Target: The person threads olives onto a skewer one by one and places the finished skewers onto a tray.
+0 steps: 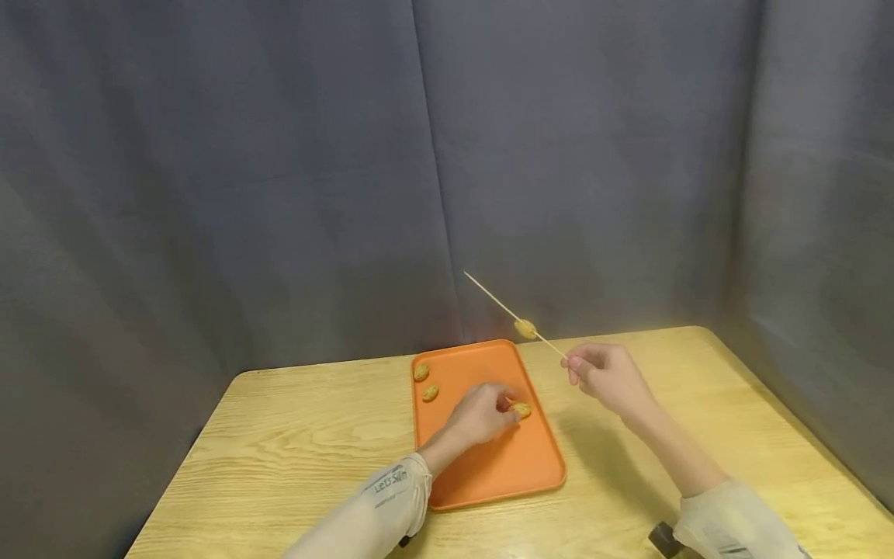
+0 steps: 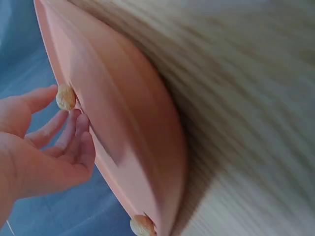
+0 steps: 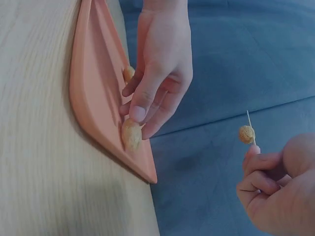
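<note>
My right hand (image 1: 611, 376) pinches the lower end of a thin wooden skewer (image 1: 489, 295), raised at a slant above the table's right side. One yellow-brown, rough-skinned ball (image 1: 525, 329), like a fried food ball, is threaded partway along it. Over the orange tray (image 1: 489, 481), my left hand (image 1: 482, 415) has thumb and fingers round another such ball (image 1: 521, 410) near the tray's right edge. The left wrist view shows this ball (image 2: 65, 97) between thumb and fingertips. Two more balls, an upper one (image 1: 421, 373) and a lower one (image 1: 430, 393), lie at the tray's far left.
The tray's low raised rim runs all round it on a light wood-grain table (image 1: 293, 442). Dark grey-blue cloth (image 1: 314, 194) hangs behind the table and along its sides. A small black object (image 1: 665, 539) shows beside the right sleeve.
</note>
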Demonstrator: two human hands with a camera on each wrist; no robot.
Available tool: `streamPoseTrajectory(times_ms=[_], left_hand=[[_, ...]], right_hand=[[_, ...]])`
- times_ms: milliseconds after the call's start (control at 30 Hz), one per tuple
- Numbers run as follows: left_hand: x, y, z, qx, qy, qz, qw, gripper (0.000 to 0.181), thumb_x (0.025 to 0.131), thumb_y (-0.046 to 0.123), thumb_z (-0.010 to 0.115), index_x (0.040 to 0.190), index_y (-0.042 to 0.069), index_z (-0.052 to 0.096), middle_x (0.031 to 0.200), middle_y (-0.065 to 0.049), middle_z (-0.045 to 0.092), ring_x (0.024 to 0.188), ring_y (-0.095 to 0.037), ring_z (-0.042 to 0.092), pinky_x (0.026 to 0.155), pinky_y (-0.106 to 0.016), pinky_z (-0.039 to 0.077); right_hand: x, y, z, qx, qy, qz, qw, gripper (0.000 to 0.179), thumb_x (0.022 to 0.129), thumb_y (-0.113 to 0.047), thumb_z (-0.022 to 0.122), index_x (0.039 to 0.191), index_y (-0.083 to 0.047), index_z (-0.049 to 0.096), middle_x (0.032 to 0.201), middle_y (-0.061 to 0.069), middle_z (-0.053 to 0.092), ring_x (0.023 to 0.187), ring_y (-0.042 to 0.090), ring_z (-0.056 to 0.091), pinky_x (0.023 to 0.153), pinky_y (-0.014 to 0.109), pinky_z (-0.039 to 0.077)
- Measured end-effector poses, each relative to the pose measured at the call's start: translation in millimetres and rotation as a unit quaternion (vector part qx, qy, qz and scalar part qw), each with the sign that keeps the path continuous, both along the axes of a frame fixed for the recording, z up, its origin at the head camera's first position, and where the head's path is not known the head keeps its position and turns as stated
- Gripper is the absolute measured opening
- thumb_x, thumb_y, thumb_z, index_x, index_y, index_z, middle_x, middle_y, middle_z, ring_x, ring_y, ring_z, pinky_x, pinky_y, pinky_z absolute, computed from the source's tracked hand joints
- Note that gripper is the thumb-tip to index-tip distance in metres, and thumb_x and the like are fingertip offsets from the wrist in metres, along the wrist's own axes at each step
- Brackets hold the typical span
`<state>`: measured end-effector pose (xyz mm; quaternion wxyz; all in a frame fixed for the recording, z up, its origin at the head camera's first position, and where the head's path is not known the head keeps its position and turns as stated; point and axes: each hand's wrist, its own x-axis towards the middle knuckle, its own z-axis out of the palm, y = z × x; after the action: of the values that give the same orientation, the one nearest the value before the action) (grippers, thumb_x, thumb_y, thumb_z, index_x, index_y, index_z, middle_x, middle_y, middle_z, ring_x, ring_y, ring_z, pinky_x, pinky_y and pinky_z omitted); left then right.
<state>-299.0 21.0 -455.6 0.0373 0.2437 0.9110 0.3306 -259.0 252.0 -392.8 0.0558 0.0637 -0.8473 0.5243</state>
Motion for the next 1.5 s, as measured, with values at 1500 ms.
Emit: streamPoseTrajectory(times_ms=[1500], left_hand=[[54.1,-89.4,22.6,0.291,-0.106,0.038,0.95,0.029,0.086,0.032,0.079,0.115,0.03,0.072,0.121,0.003,0.069,0.102,-0.017,0.069,0.085,-0.03,0.057]], right_hand=[[67.3,2,1.4,0.128,0.057,-0.007,0.9901,0.016,0.099,-0.01,0.057,0.088,-0.01,0.069,0.066,-0.001,0.062,0.055,0.008,0.047,0.051,0.026,0.041]])
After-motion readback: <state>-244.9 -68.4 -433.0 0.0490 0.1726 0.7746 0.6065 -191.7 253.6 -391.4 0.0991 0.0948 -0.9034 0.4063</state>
